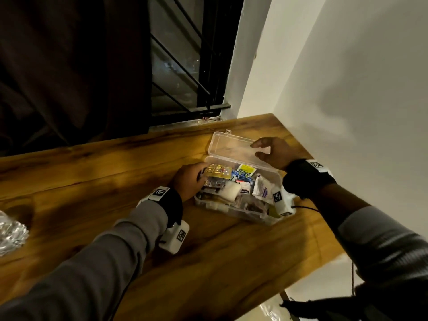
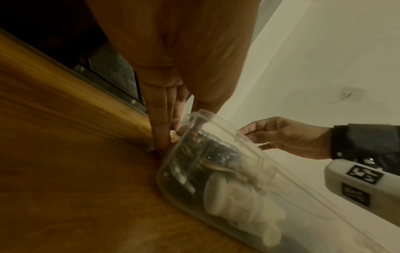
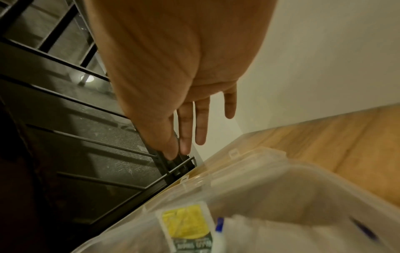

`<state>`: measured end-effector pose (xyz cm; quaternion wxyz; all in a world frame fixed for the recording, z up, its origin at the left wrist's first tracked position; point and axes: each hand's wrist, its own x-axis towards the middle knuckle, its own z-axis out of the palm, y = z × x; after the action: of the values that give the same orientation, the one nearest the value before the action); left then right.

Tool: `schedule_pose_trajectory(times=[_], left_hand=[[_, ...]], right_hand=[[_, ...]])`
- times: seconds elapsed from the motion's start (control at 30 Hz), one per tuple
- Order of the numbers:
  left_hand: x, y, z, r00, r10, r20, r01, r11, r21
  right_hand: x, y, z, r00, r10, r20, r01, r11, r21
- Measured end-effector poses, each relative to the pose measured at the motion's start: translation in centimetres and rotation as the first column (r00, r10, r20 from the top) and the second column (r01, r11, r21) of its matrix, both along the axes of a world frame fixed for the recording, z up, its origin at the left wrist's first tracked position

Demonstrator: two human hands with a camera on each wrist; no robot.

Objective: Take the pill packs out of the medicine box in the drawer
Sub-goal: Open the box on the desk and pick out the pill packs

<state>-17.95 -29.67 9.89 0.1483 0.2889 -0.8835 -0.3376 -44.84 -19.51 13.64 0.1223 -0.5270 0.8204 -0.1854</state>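
A clear plastic medicine box (image 1: 234,213) lies on the wooden table (image 1: 92,181) with its lid (image 1: 231,147) swung back. It is packed with sachets and pill packs: a gold blister pack (image 1: 218,170) on top at the left end, a silver pack (image 1: 215,183) just below it, and a yellow sachet (image 1: 246,169) further right. My left hand (image 1: 190,179) holds the box's left end, fingers (image 2: 160,133) outside the wall (image 2: 184,179) and thumb over the rim by the gold pack. My right hand (image 1: 273,154) hovers over the lid's right edge, fingers (image 3: 190,130) straight and holding nothing.
A barred window (image 1: 180,66) and a dark curtain (image 1: 69,66) stand behind the table, and a white wall (image 1: 347,89) runs along its right side. Crumpled foil (image 1: 11,232) lies at the far left. The table's front right edge (image 1: 308,272) drops to the floor.
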Motion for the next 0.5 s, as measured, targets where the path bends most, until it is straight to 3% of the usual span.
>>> schedule_pose_trajectory(times=[0.13, 0.33, 0.5], left_hand=[[0.3, 0.4, 0.2, 0.999, -0.004, 0.042, 0.003, 1.0, 0.022], [1.1, 1.3, 0.8, 0.998, -0.045, 0.038, 0.045, 0.999, 0.013], [1.8, 1.6, 0.4, 0.992, -0.079, 0.102, 0.075, 0.996, 0.038]], right_hand=[[3.0, 2.9, -0.3, 0.999, 0.018, 0.046, -0.016, 0.999, -0.042], [7.4, 6.0, -1.7, 0.967, -0.04, 0.252, 0.052, 0.998, -0.04], [9.4, 7.2, -2.5, 0.979, -0.045, 0.197, 0.051, 0.998, -0.027]])
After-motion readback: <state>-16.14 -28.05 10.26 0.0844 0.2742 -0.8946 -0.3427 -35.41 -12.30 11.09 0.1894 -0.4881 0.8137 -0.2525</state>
